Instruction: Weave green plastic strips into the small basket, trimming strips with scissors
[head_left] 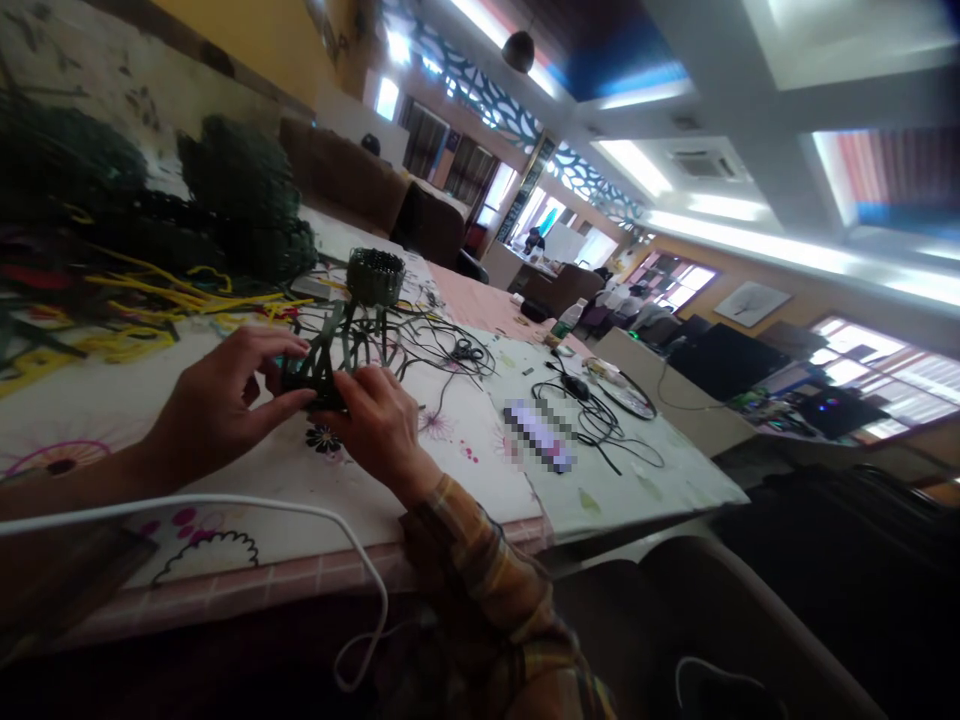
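Observation:
Dark green flat strips woven into a small open piece (321, 362) are held just above the flowered tablecloth, loose strip ends fanning upward. My left hand (221, 398) grips its left side between thumb and fingers. On the near right side, my right hand (381, 425) is closed on the same piece, the fingertips partly hidden. Just behind stands a small round dark green woven basket (376, 277). Long thin dark strips (427, 335) spread over the cloth to the right of it.
Yellow strips (180, 295) and a heap of dark green woven pieces (240, 190) lie at the left. A pair of scissors (466, 350), a phone-like object (538, 435), coiled black cable (592, 405) and a bottle (568, 320) are rightward. A white cable (300, 508) crosses in front.

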